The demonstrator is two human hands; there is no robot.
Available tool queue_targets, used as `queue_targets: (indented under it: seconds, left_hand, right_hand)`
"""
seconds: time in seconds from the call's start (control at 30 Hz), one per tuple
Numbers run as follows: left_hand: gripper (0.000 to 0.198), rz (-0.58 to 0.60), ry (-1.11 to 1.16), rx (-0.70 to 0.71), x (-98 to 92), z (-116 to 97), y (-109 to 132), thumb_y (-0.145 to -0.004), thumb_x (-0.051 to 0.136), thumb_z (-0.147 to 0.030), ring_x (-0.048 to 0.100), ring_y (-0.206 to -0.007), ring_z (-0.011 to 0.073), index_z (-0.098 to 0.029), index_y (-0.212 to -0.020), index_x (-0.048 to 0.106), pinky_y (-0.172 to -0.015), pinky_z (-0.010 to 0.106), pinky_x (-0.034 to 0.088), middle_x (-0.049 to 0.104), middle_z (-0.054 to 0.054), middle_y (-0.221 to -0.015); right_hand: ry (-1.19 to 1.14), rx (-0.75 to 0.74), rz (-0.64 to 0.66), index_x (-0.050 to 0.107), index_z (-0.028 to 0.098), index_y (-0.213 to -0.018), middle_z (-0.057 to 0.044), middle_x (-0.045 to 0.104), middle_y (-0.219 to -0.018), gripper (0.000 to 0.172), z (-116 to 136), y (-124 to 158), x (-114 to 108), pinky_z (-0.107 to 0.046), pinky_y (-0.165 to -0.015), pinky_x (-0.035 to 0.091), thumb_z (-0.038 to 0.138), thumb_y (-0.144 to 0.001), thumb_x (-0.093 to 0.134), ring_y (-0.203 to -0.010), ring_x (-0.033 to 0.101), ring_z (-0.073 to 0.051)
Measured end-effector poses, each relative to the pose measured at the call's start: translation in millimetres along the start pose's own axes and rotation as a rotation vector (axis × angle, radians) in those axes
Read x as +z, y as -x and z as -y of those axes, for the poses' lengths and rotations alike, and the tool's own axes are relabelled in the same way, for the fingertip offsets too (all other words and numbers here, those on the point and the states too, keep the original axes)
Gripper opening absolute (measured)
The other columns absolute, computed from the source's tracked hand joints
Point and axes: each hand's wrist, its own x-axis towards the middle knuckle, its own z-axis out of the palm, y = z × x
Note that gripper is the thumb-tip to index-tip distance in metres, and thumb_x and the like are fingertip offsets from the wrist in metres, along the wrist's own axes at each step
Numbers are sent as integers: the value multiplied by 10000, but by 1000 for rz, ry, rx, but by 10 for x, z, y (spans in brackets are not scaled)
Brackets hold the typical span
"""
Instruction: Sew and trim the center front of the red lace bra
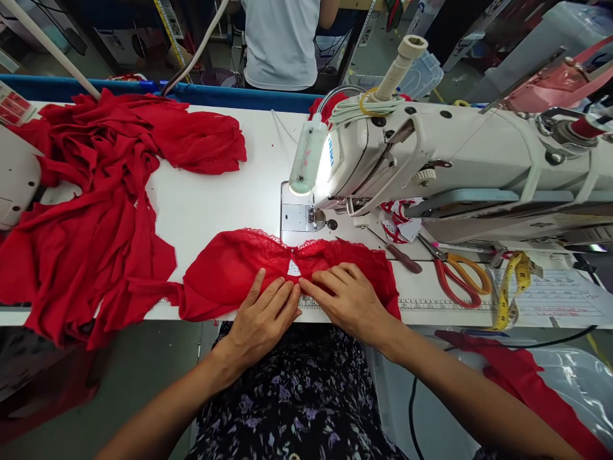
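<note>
A red lace bra lies spread along the front edge of the white sewing table, its scalloped lace edge facing the machine. Through the small gap between its cups a white patch shows. My left hand rests at the lower middle of the bra, fingers close together over its edge. From the other side my right hand has bent fingers on the same edge, with its thumb hidden. Both hands' fingertips nearly meet there. Just beyond the bra is the sewing machine, its needle plate bare.
Red fabric pieces are heaped at left. A screwdriver, scissors, a yellow tape measure and a written sheet lie right. A lit lamp hangs by the machine head. Another person is beyond the table.
</note>
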Motion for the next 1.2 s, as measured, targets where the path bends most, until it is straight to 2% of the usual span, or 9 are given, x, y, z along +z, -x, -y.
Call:
queue_targets:
  seconds: [0.13, 0.37, 0.53, 0.7, 0.9, 1.03, 1.1, 1.2]
  left_hand:
    - [362, 17, 45, -16, -18, 19, 8, -950, 624, -239, 632, -1144, 218, -123, -1293, 622, -1260, 569, 178, 718, 51, -1192]
    - [372, 71, 63, -70, -70, 43, 28, -952, 613, -258, 609, -1165, 233, -192, -1318, 620, -1235, 585, 239, 690, 59, -1255]
    - [378, 59, 67, -70, -61, 56, 13, -967, 600, -294, 615, -1150, 208, -196, -1332, 608, -1263, 569, 142, 701, 38, -1247]
    - [429, 94, 39, -80, -73, 18, -61, -993, 546, -391, 626, -1118, 221, -115, -1315, 610, -1257, 607, 25, 715, 66, -1210]
    - [431, 85, 10, -87, -62, -18, -127, -990, 540, -425, 627, -1031, 228, -141, -1305, 622, -1210, 706, 4, 731, 59, -1133]
    - [444, 90, -11, -88, -58, -27, -136, -991, 537, -423, 616, -1021, 227, -140, -1325, 607, -1210, 709, 14, 728, 60, -1120]
    - [456, 101, -17, -96, -62, -29, -145, -995, 527, -424, 612, -1015, 227, -130, -1337, 597, -1208, 710, 3, 725, 66, -1119]
    - [470, 131, -15, -112, -64, -29, -159, -1000, 513, -428, 606, -996, 222, -129, -1355, 581, -1204, 711, -19, 720, 72, -1119]
  right_hand:
    - [8, 24, -3, 665, 174, -1180, -53, 688, -977, 248, 8, -17, -2, -361, -763, 321, 162, -956, 558, -854, 493, -202]
    - [-52, 53, 43, 656, 197, -1207, -47, 676, -1003, 261, -14, -9, -24, -356, -771, 321, 192, -978, 531, -869, 476, -207]
    - [-78, 70, 37, 653, 194, -1212, -55, 669, -1006, 270, -13, -4, -26, -351, -769, 322, 175, -978, 521, -871, 468, -206]
    - [-159, 106, 58, 646, 209, -1235, -55, 653, -1001, 285, -33, -2, -46, -340, -750, 328, 180, -981, 520, -863, 473, -194]
    - [-270, 104, 0, 675, 190, -1152, -53, 657, -941, 231, -65, 0, -78, -326, -762, 357, 178, -984, 516, -836, 513, -171]
    - [-233, 194, -62, 672, 163, -1088, -66, 671, -978, 190, -76, -82, -96, -327, -762, 357, 175, -981, 517, -860, 538, -174]
    - [-194, 206, -60, 678, 170, -1055, -65, 676, -976, 177, -81, -123, -94, -334, -770, 350, 199, -986, 517, -866, 541, -178]
    - [-178, 140, -6, 684, 188, -1028, -39, 679, -922, 178, -82, -136, -64, -337, -776, 335, 197, -991, 510, -843, 535, -170]
